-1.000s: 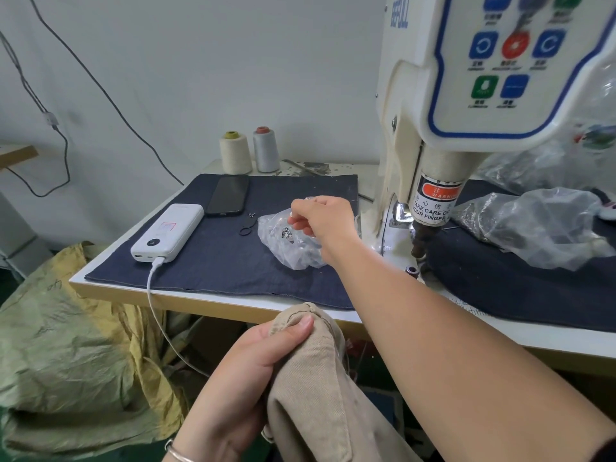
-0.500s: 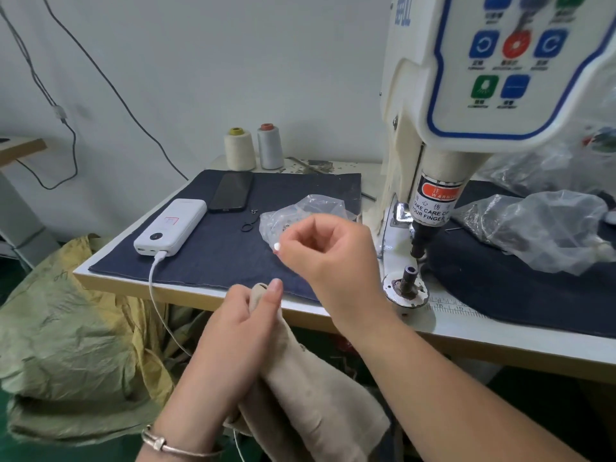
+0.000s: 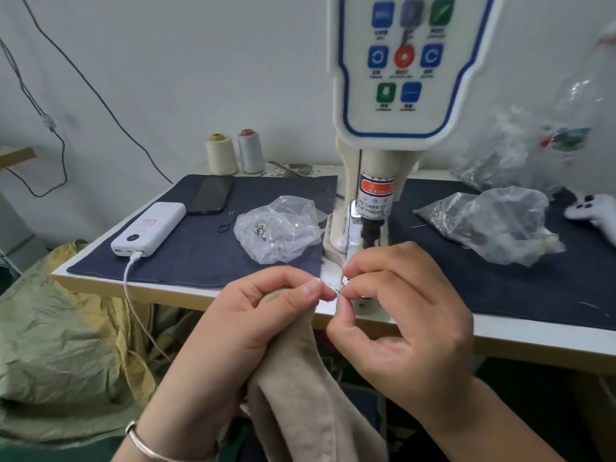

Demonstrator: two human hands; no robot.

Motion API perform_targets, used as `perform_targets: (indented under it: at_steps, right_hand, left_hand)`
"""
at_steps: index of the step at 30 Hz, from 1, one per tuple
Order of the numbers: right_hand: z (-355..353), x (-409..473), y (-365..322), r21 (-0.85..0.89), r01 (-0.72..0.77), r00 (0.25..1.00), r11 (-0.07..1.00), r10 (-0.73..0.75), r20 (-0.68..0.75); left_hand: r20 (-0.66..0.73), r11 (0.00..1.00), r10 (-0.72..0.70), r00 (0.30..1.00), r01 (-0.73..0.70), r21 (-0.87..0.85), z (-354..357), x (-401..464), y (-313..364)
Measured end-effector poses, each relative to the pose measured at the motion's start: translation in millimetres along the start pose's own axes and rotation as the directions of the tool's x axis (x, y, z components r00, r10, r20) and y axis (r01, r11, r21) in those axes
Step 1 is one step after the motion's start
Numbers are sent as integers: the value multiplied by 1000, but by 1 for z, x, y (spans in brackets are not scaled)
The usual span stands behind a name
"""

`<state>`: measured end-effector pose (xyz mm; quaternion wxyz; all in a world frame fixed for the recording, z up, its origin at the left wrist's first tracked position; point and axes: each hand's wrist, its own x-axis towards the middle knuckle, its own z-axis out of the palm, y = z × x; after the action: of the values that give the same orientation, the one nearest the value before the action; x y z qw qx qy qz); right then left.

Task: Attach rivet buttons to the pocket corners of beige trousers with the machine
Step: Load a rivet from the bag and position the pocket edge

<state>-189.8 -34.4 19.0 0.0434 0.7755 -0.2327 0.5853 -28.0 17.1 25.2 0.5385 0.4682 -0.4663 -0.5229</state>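
My left hand [image 3: 253, 315] grips a bunched corner of the beige trousers [image 3: 300, 391], which hang below the table edge. Beside it, my right hand [image 3: 400, 315] pinches a small metal rivet [image 3: 340, 289] between thumb and forefinger, close to my left fingertips and the fabric corner. Both hands sit just in front of the rivet machine [image 3: 370, 208], whose punch head stands directly behind them. A clear plastic bag of rivets [image 3: 283, 228] lies on the dark cloth to the machine's left.
A white power bank [image 3: 150, 233] with a cable, a black phone [image 3: 213, 195] and two thread spools [image 3: 233, 155] lie at the left. More plastic bags [image 3: 493, 221] lie at the right. A green-yellow sack [image 3: 66, 345] sits below the table.
My right hand came away from the rivet bag with a rivet and moved down to the trouser corner. My left hand raised the trousers toward the machine.
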Motion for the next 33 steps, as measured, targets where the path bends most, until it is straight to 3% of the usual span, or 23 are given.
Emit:
perform_targets:
  at_steps: [7,14,25,29,33]
  right_hand:
    - [-24,-8,12,-71,89,996,993,-88,22]
    - [-38,-11,23,-117,132,990,984,-125,65]
    - [-39,-13,27,-185,178,982,967,-161,100]
    - [-37,-19,23,-98,56,997,994,-50,65]
    - [-38,-22,20,142,-236,971,961,229,66]
  left_hand:
    - [47,996,-87,995,87,1,31,-1,-3]
    - [27,996,-80,996,78,43,51,2,-2]
    - [-70,989,-103,992,94,-113,62,6,-6]
    - [-110,988,-116,987,103,-119,62,6,-8]
    - [-138,992,-113,984,105,-66,60,7,-12]
